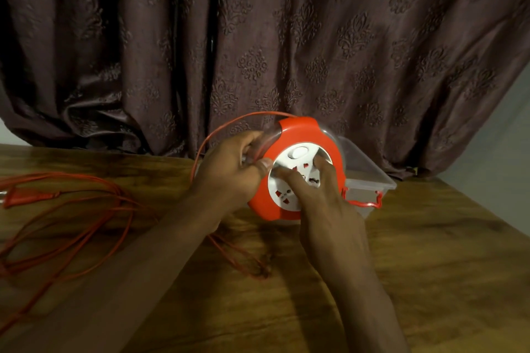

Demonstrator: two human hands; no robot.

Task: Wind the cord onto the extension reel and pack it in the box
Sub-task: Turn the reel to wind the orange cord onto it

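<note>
The left hand grips the rim of the orange extension reel, its fingers curled over the reel's upper-left edge and its thumb pressed near the white socket face, with a strand of the orange cord pinched under those fingers. The right hand lies on the white face itself, its fingers spread and bent against the sockets, holding the reel tilted up on the wooden table. From the left hand's grip the cord arcs up and over the top of the reel, then drops down past the wrist. To the left of that hand, most of the cord lies in loose loops on the table, ending in the plug. Just behind the reel, past the right hand's fingertips, stands a clear plastic box with red clasps, in front of a dark patterned curtain.
</note>
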